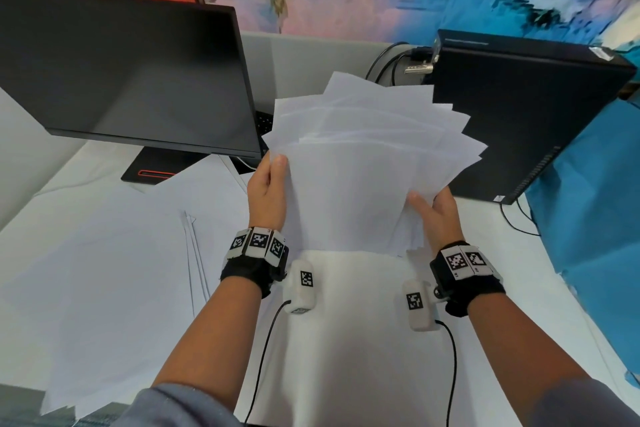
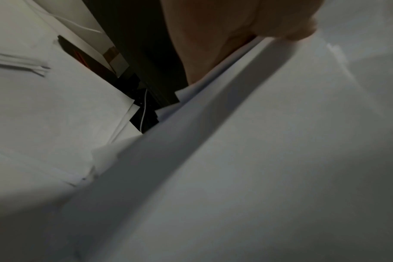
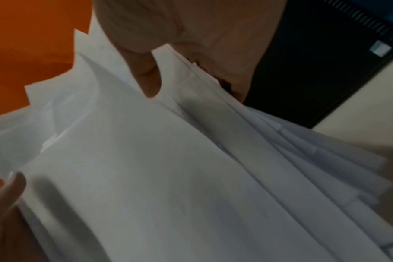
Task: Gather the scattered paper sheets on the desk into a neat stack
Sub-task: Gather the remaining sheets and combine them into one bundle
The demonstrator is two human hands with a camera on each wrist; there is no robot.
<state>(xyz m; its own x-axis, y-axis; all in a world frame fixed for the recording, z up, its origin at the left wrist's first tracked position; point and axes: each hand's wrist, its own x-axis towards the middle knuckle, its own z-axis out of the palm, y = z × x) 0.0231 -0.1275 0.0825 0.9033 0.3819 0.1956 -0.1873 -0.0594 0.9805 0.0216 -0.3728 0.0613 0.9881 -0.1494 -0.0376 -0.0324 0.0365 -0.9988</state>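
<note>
White desk (image 1: pixel 363 340) between a monitor (image 1: pixel 131 73) and a computer (image 1: pixel 526 114): both hands hold a fanned bundle (image 1: pixel 367 166) upright above it, the left hand (image 1: pixel 268 187) pinching its left edge, the right hand (image 1: pixel 438 211) gripping the right edge, thumb on front. More sheets (image 1: pixel 114 270) lie loose at the left. To square the bundle, I would loosen both grips slightly and tap its bottom edge on the desk, then its side, letting the skewed corners slide down level.

A dark monitor (image 1: pixel 131 73) fills the upper left of the head view, its black stand base (image 1: pixel 152 168) on the white tabletop (image 1: pixel 540 263). At upper right lies a black computer case (image 1: pixel 526 114), cables (image 1: pixel 388 62) at its rear. Blue cloth (image 1: pixel 595 218) hangs at the right edge.
</note>
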